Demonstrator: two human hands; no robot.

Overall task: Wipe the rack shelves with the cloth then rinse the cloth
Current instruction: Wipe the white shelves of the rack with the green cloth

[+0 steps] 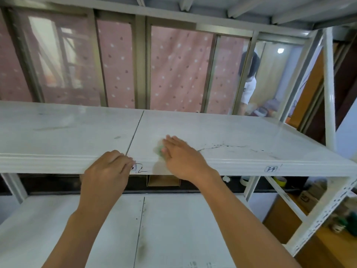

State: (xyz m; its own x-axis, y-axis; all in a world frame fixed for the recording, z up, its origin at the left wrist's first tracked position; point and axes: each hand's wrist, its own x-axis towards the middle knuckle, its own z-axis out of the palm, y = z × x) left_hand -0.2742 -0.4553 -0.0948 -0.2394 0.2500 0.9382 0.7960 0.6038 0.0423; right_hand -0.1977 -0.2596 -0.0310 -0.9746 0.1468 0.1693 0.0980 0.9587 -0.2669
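You're wiping, first step of the task; rinsing isn't started and no sink or water is showing in view.

Far left, the upper shelf (77,120) is showing a faint grey smear and a small scuff near the panel seam. Your left hand (108,169) is curling over the shelf's front lip right at that seam, fingers folded down, bracing, holding nothing but the edge.

Just right of it, your right hand (181,155) is lying flat on the shelf, fingers straight and close together, pressing the cloth (158,149) down. The cloth is a blurred greenish wad peeking out left of the palm, near the front edge.

Further right, dark cracked-looking streaks (222,146) are running across the panel, apart from the cloth. Judging by that, you're needing to sweep rightward over them with firm pressure.

Below, the lower shelf (58,219) is showing grime along its seam, so it looks due a pass before rinsing.
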